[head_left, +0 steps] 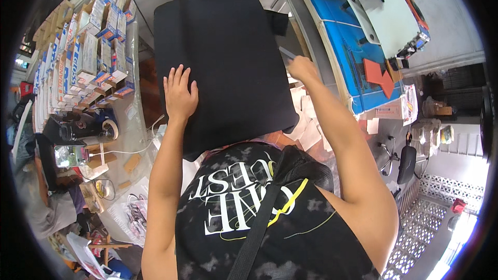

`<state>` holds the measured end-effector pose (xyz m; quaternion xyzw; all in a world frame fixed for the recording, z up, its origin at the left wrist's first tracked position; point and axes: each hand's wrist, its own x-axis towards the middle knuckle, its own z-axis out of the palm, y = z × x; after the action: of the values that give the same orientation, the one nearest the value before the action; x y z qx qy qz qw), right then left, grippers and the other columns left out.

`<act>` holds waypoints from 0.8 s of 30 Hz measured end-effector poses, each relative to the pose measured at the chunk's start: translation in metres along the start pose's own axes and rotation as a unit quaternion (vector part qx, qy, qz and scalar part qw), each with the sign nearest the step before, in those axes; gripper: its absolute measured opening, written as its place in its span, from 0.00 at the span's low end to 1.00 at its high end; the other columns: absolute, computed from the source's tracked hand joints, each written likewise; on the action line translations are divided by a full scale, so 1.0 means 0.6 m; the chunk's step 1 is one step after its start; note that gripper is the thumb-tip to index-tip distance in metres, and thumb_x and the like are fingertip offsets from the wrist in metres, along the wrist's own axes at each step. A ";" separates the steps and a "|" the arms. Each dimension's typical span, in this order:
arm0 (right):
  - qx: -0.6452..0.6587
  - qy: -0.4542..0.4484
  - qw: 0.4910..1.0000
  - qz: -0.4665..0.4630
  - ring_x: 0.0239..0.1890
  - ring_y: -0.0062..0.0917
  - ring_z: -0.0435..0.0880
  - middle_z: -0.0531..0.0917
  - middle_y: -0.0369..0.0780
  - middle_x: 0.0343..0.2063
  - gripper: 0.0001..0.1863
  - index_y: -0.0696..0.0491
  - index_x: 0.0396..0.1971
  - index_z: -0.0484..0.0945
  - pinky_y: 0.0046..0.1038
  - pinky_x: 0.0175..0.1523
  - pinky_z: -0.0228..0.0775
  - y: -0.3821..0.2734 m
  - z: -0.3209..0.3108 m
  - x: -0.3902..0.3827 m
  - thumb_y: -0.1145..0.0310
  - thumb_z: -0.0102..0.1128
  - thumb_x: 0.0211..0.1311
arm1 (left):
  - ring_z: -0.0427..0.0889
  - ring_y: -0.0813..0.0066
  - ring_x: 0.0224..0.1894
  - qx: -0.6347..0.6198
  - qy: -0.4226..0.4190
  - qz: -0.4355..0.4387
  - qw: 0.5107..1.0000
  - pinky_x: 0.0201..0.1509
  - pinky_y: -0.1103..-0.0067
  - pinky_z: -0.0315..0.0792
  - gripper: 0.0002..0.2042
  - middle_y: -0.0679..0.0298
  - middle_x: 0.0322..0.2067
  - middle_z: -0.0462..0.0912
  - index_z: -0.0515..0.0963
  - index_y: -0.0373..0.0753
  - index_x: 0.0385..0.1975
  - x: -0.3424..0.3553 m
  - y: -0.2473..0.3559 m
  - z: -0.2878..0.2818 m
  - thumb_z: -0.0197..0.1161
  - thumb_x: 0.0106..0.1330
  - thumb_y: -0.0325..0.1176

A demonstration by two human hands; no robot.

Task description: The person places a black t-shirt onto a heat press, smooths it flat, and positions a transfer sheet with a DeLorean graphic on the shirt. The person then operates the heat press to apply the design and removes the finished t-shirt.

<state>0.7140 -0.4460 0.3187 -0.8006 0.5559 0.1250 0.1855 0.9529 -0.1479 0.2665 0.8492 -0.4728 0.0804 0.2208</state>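
A large piece of black cloth [223, 62] lies smooth over a board with rounded corners in front of me. Its lower edge hangs close to my torso, and a small black flap [277, 23] sticks out at its upper right. My left hand [180, 92] rests flat on the cloth near its left edge, fingers stretched out. Just beyond the right edge of the cloth, my right hand [302, 68] is closed around a thin, pale grey flat piece [286, 52]. Its kind is unclear, as the fingers cover its lower end.
On the left, a table [129, 140] bears stacked long boxes [96, 57], a lit phone [71, 156] and a white cable. To the right stands a blue-topped bench [358, 46] with orange pieces [377, 77] and a machine part. Paper sheets [309, 124] lie below the cloth's right side.
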 end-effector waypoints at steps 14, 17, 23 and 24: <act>0.024 0.306 0.888 -0.344 0.76 0.58 0.53 0.61 0.54 0.73 0.38 0.60 0.70 0.64 0.52 0.79 0.42 0.008 0.072 -0.119 0.48 0.55 0.71 | 0.63 0.48 0.73 0.018 -0.002 0.002 1.000 0.77 0.51 0.53 0.23 0.55 0.68 0.71 0.75 0.39 0.62 0.006 -0.002 0.005 0.60 0.69 0.39; -0.091 0.064 0.844 -0.525 0.78 0.47 0.54 0.60 0.54 0.74 0.39 0.59 0.71 0.64 0.49 0.80 0.39 -0.003 0.087 -0.138 0.45 0.53 0.72 | 0.61 0.44 0.74 0.028 -0.030 0.006 0.999 0.76 0.47 0.50 0.25 0.54 0.70 0.68 0.73 0.39 0.63 0.000 0.036 -0.020 0.61 0.69 0.42; 0.068 0.236 0.956 -0.162 0.69 0.48 0.70 0.72 0.56 0.66 0.32 0.62 0.66 0.69 0.44 0.73 0.61 0.043 0.047 -0.056 0.56 0.59 0.70 | 0.88 0.54 0.37 -0.427 -0.433 0.260 0.750 0.49 0.62 0.79 0.18 0.49 0.38 0.87 0.85 0.35 0.34 -0.113 0.157 -0.093 0.55 0.74 0.43; 0.079 0.266 0.925 -0.259 0.70 0.48 0.68 0.70 0.56 0.67 0.31 0.62 0.66 0.69 0.43 0.74 0.59 0.034 0.053 -0.041 0.57 0.59 0.70 | 0.86 0.57 0.32 -0.474 -0.358 0.171 0.786 0.42 0.65 0.79 0.17 0.51 0.34 0.86 0.85 0.35 0.32 -0.113 0.154 -0.097 0.54 0.74 0.40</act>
<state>0.6867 -0.4180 0.2968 -0.9032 0.3660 -0.1898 0.1195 0.8429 -0.1118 0.3223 0.5112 -0.6339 -0.4273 0.3928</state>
